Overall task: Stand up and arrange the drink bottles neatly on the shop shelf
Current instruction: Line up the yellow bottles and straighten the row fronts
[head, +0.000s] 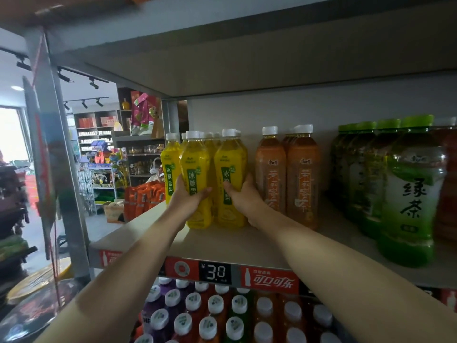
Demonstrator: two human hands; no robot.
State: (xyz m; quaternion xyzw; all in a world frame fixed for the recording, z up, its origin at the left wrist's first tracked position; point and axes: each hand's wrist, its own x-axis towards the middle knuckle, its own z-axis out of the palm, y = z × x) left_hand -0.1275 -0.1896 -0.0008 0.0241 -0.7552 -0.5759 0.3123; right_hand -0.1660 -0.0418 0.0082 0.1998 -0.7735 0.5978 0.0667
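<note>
While fingers (206,191) of the left hand (188,196) curl round the front-left yellow bottle (196,179) and those of the right hand (243,196) wrap the yellow bottle beside it (231,174), thumb across the label w/ the rest reaching behind its right side, both bottles stand upright near the left end of the shop shelf (242,246), touching or nearly so, w/ more yellow bottles (170,167) packed just behind. Main risk, judged from this grip: both holds sit low-to-mid on tall, narrow bottles, so a push toward the back could tip the tops fwd or knock the rear row over, domino-style. Just right of the right wrist stand two orange tea bottles (303,179); the forearm passes close to them, and a sideways shift could nudge the nearer one (270,177) off line. Further right, a row of green tea bottles (410,194) runs to the shelf's front edge, the front one near the lip; an elbow swing that way might send it off. Below the price strip (215,272) sit capped bottles on the lower shelf (215,308), where anything dropped would land. Bottles look full, so prob. heavy enough to slip if the grip loosens.
</note>
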